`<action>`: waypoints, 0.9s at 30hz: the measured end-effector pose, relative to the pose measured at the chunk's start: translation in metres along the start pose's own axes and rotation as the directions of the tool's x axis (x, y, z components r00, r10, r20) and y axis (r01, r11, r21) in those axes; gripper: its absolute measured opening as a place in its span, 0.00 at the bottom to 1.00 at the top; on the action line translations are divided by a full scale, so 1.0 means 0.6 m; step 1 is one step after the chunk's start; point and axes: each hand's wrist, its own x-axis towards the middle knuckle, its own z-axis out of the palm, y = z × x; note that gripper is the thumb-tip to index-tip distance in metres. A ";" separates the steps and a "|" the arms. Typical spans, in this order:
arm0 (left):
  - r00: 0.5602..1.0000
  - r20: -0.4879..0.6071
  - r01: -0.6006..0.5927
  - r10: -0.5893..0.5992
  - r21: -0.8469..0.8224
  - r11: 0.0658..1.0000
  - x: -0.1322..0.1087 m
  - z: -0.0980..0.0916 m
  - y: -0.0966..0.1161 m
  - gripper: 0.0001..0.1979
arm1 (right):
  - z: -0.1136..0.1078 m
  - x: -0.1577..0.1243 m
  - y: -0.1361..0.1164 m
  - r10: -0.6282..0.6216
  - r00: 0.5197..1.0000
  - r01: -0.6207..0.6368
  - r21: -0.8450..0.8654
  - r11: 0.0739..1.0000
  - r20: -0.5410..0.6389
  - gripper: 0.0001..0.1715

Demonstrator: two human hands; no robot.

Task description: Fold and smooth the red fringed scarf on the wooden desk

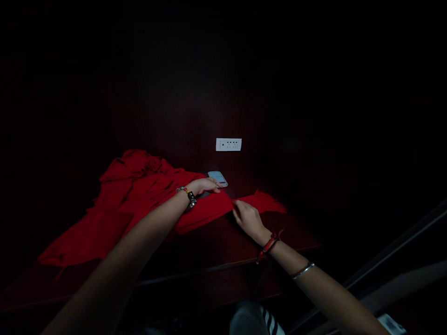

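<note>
A large red fringed cloth [139, 195] lies bunched at the left, with a narrower folded part stretching right to a fringed end. My left hand [207, 186] rests on the upper edge of this narrower part, fingers extended and slightly apart, just below a lit phone [218, 178]. Bent fingers of my right hand [247, 217] pinch the lower edge of the cloth, left of its fringed end.
The dark reddish table [209, 246] has its front edge below my hands. On the dark wall behind is a white socket panel [228, 144]. A knee in striped trousers [256, 320] shows at the bottom.
</note>
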 end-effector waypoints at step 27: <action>0.987 -0.001 -0.151 0.163 0.375 0.915 0.084 0.145 0.096 0.31 | -0.053 -0.032 0.224 0.348 0.912 -0.269 -0.325 0.907 0.218 0.20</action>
